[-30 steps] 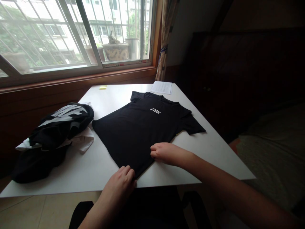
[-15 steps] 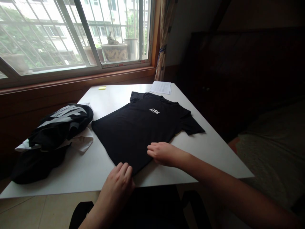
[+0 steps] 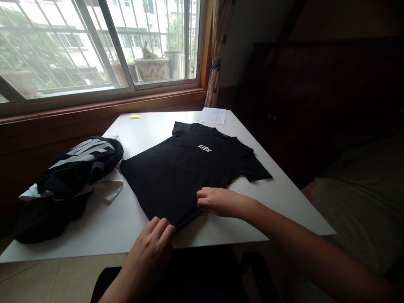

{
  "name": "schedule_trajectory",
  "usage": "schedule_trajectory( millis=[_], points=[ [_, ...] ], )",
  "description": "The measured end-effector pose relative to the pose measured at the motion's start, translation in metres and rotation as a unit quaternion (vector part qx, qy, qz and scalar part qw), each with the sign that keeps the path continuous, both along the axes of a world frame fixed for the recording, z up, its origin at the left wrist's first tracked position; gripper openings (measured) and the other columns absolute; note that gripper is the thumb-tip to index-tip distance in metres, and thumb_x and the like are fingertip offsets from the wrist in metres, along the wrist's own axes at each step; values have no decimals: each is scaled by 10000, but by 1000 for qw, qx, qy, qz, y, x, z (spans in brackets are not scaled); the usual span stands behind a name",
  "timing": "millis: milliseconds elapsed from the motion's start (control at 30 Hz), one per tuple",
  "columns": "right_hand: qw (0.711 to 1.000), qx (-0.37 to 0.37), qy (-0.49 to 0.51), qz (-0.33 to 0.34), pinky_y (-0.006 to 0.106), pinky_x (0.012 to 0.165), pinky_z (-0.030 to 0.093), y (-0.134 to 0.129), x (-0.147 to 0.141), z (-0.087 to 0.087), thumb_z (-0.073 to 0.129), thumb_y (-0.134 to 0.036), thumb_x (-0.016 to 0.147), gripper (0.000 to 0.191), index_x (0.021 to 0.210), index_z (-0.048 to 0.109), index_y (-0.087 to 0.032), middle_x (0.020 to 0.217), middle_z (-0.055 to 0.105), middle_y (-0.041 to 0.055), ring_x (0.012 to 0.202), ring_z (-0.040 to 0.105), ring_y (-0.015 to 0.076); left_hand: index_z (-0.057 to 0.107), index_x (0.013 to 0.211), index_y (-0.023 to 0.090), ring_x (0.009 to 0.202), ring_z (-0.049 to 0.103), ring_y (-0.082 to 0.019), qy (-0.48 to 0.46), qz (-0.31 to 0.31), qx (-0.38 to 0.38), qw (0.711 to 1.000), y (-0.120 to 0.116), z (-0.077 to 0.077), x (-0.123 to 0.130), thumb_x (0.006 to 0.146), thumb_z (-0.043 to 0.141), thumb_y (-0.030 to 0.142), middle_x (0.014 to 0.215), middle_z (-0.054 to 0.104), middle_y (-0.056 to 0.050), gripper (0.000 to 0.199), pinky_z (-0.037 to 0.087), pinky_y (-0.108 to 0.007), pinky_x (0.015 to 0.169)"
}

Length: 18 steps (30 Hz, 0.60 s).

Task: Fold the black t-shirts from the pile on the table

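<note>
Black and flat on the desk (image 3: 268,216), the T-shirt (image 3: 186,168) is slanting lengthwise from left hem to far-right collar, the left grip (image 3: 162,229) pinching its nearest hem corner, the right grip (image 3: 202,200), nearer the collar, pinching its near side edge.

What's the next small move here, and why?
Probably lift the near side edge of the black T-shirt slightly and bring it inward. The shirt lies spread on the white table, with the left hand at its near hem corner and the right hand farther along that edge. Both sets of fingertips are hidden, so check the grip first.
</note>
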State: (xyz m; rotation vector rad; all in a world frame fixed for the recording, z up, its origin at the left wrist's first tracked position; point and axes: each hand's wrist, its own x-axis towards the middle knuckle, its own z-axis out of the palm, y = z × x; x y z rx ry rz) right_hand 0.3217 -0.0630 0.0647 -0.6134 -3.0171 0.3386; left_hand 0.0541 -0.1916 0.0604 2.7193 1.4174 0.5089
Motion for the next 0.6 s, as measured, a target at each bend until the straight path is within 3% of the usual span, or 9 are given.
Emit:
schedule_trajectory(
  millis=[233,600],
  points=[
    [999,21,-37,5,276,617,340,3,-7,-6,651,-139,899,91,826,664,-191,839,610,10,771,522,147,541,959,205,794,536,-204,-89,-3,6,996,0,1,-8,879,473,0,883,576,-40,230,481,-340,710],
    [996,91,-2,8,301,722,407,1,-6,-18,612,-160,872,26,880,603,-183,882,589,40,819,522,185,545,1039,198,818,553,-196,-133,-18,19,991,2,3,-14,903,500,31,926,589,-53,220,483,-319,717]
  ],
)
